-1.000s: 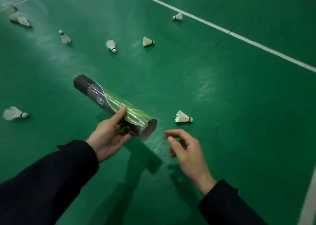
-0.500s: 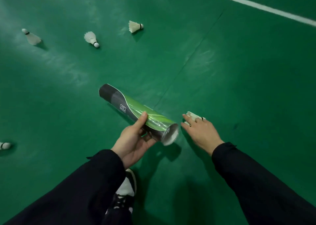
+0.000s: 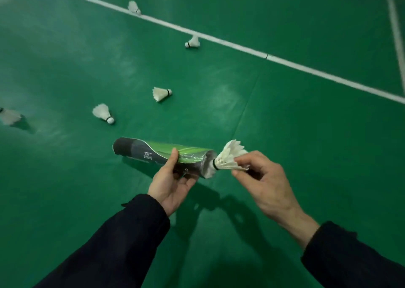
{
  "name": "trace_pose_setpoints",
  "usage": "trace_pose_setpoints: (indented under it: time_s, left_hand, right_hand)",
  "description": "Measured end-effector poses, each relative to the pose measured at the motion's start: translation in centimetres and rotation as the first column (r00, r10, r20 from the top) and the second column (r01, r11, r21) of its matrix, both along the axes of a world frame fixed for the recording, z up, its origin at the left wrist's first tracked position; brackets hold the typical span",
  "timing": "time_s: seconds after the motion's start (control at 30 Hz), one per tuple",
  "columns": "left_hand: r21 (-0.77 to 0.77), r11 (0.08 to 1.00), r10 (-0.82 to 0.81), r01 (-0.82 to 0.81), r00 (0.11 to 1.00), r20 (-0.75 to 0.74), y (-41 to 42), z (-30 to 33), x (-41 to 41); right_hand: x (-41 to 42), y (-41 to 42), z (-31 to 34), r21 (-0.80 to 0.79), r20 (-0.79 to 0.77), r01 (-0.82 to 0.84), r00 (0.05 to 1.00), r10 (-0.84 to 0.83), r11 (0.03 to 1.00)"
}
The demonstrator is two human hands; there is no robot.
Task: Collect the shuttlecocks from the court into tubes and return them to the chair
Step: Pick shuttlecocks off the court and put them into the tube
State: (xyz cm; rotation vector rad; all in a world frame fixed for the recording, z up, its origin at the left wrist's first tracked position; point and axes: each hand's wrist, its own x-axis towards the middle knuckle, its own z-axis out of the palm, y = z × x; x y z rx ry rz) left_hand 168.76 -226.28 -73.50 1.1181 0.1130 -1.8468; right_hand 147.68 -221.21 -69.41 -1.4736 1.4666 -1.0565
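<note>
Loading step: right hand [image 3: 266, 184] pinching a feather shuttlecock [image 3: 230, 156] by its skirt, cork nose at the open mouth of the cardboard tube [image 3: 164, 156]. Left hand [image 3: 173, 182] wrapped around the glossy green-and-grey cylinder, held nearly level above the court floor [image 3: 306, 134]. Next, probably: pushing straight in, cork first. More shuttlecocks [image 3: 162, 93] scattered beyond.

Dim; floor glare; edges warped, blurred
</note>
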Motion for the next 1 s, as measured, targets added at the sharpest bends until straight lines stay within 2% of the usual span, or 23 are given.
trace_pose_setpoints:
  time_s: [0.1,0.13,0.2,0.3,0.37,0.43,0.47,0.53,0.6,0.63,0.7,0.83,0.87,0.93,1.0]
  left_hand:
    - [-0.065,0.997,-0.036,0.032,0.997,-0.065,-2.9,3.8,1.6]
    - [-0.094,0.995,-0.040,0.033,0.996,-0.079,-3.6,4.9,1.9]
    - [-0.131,0.991,-0.027,0.015,0.995,-0.095,-5.1,6.5,2.6]
    - [-0.166,0.986,-0.024,0.008,0.995,-0.094,-7.5,7.5,3.6]
    - [-0.187,0.981,-0.070,0.056,0.995,-0.074,-9.2,7.8,3.8]
    - [-0.193,0.977,-0.097,0.088,0.995,-0.039,-11.2,8.2,4.1]
    - [-0.196,0.978,-0.077,0.071,0.997,-0.023,-12.4,8.3,4.6]
    - [-0.213,0.977,0.005,-0.007,1.000,-0.010,-15.2,7.8,6.3]
    - [-0.214,0.971,0.110,-0.106,0.994,0.009,-18.4,6.5,8.5]
    - [-0.207,0.968,0.153,-0.145,0.988,0.025,-19.9,5.6,9.7]
    - [-0.172,0.962,0.228,-0.213,0.971,0.072,-22.6,4.1,12.1]
    - [-0.029,0.937,0.347,-0.348,0.918,0.193,-25.9,2.3,16.9]
    - [-0.006,0.932,0.356,-0.363,0.911,0.208,-25.8,1.9,18.2]
    - [0.017,0.928,0.357,-0.372,0.904,0.235,-25.0,1.2,20.9]
    - [0.028,0.916,0.377,-0.400,0.884,0.278,-23.8,0.2,24.0]
  right_hand:
    - [3.4,-3.6,3.9,-0.036,-0.284,-0.143,0.950,0.127,0.989]
    - [4.3,-4.8,5.2,-0.022,-0.374,-0.211,0.908,0.188,0.977]
    - [5.8,-6.9,7.8,0.113,-0.536,-0.344,0.769,0.348,0.932]
    - [7.2,-9.9,10.3,0.339,-0.618,-0.447,0.557,0.555,0.828]
    - [8.4,-12.2,10.5,0.407,-0.622,-0.453,0.499,0.604,0.793]
    - [9.8,-14.8,9.7,0.408,-0.606,-0.425,0.537,0.588,0.808]
    - [10.5,-16.1,8.8,0.374,-0.575,-0.420,0.595,0.562,0.827]
    - [11.7,-18.9,6.9,0.218,-0.435,-0.405,0.774,0.460,0.888]
    - [13.4,-22.3,4.6,0.013,-0.358,-0.385,0.860,0.363,0.923]
    - [14.5,-24.1,3.2,-0.035,-0.344,-0.389,0.869,0.354,0.920]
    - [17.3,-27.9,0.1,-0.014,-0.268,-0.454,0.860,0.434,0.891]
    - [23.1,-33.0,-3.6,0.239,-0.069,-0.603,0.771,0.633,0.761]
    - [24.1,-33.3,-3.8,0.262,-0.032,-0.642,0.741,0.671,0.721]
    - [25.7,-34.0,-4.0,0.214,0.011,-0.709,0.689,0.724,0.672]
    - [27.1,-34.8,-4.6,0.150,0.102,-0.712,0.702,0.705,0.686]
